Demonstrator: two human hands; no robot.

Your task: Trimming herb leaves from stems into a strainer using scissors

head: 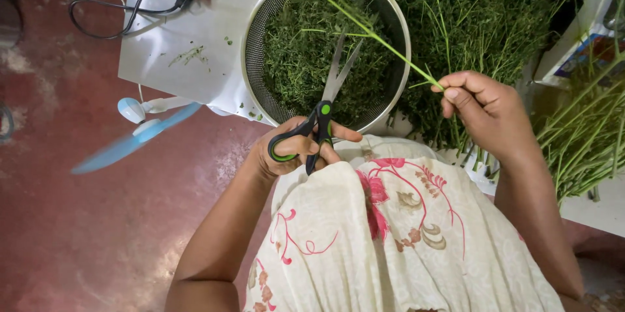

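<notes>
My left hand (290, 149) grips black scissors with green-lined handles (317, 123), blades open and pointing up over a metal mesh strainer (255, 32) full of chopped green herb leaves. My right hand (485, 110) pinches a long thin green stem (364, 25) that slants up and left across the strainer, just beyond the blade tips. My lap, in cream cloth with pink flowers, lies below both hands.
A big heap of leafy green herbs (482, 12) lies to the right of the strainer, with bare stems (586, 136) further right. A white sheet (176, 45) carries a black cable and a red tool. A small blue-bladed fan (140, 129) spins on the red floor.
</notes>
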